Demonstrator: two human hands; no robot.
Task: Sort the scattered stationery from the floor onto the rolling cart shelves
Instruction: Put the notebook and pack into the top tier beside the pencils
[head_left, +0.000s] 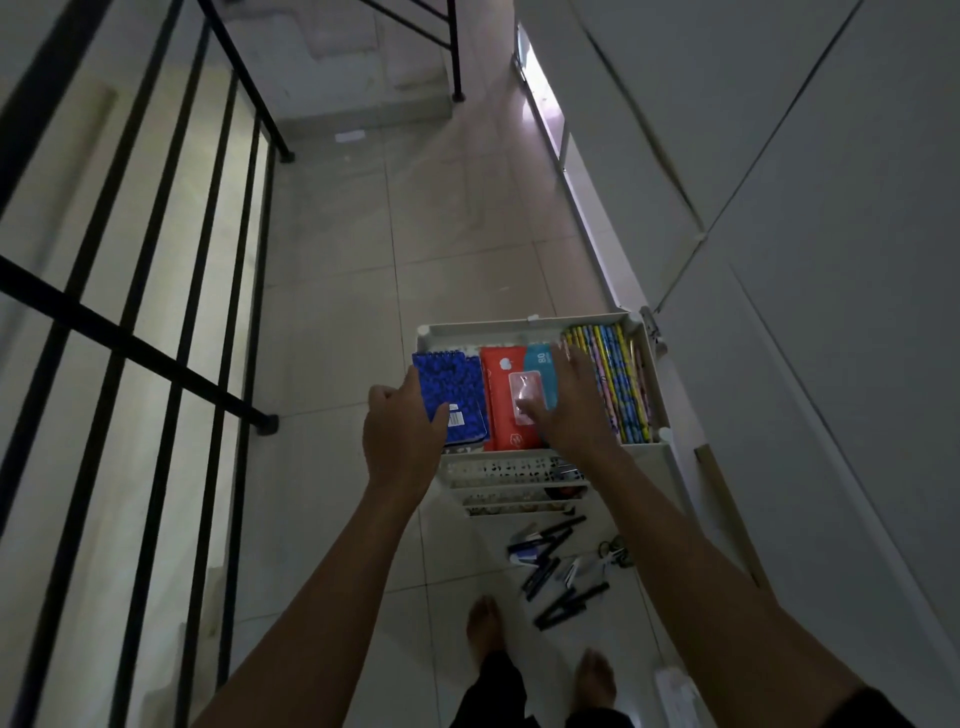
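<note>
Head view: the left hand (402, 431) gripped the blue notebook (454, 397) by its near left corner, thumb curled over the cover and the other fingers hidden beneath it, and held it tilted at the left end of the cart's (524, 327) top shelf, its left edge seeming to ride on or over the rim; whether it lay flat yet could not be told; the right hand (563, 402) lay on the red wipes pack (511, 402), fingers straight and a little spread, reaching toward the pencils (618, 384) that filled the right end of the shelf; the pack sat between notebook and pencils, touching or nearly touching both; lower shelves showed below the near rim, their contents too dim to name; pens (553, 558) and a few small items I could not name lay scattered on the floor (337, 312) just in front of the cart, near the person's bare feet

To do this step well, I judged the right hand should press the pack flat and nudge it toward the pencils, opening room at the left; the left hand could then lower the notebook inside the rim, spine away, and let go only once it lay level; shoving too hard risked rolling the cart away or spilling pencils; the floor items remained to be sorted
</note>
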